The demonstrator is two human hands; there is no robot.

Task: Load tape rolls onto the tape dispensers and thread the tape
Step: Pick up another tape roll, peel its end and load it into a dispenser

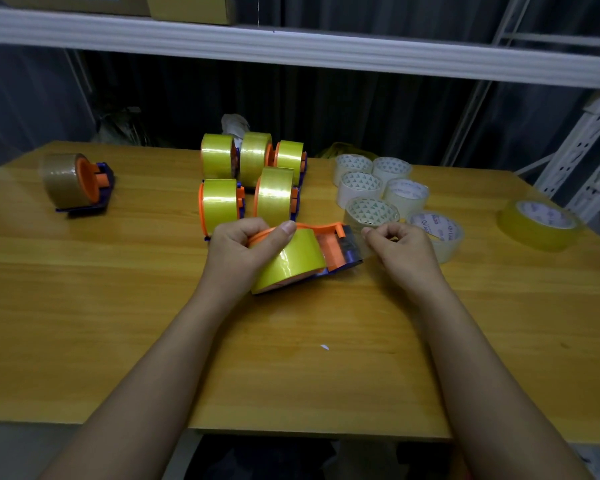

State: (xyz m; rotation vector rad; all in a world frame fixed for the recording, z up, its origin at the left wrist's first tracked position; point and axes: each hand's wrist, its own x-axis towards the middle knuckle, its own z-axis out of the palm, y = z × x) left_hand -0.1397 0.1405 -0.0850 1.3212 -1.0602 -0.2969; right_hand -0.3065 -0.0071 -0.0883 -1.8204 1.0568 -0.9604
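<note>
My left hand (238, 249) grips the roll (288, 268); right hand (400, 245) pinches the tape end (355, 242). Beyond them, five dispensers (253, 174) look loaded, spare rolls (388, 192) wait.

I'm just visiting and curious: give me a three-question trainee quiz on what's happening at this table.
1. True or false: the left hand grips the yellow tape roll on the dispenser.
2. What does the right hand pinch? A) the pulled-out tape end B) a box C) scissors
3. How many loaded yellow dispensers stand behind the hands?

Key: 1 true; 2 A; 3 five.
</note>
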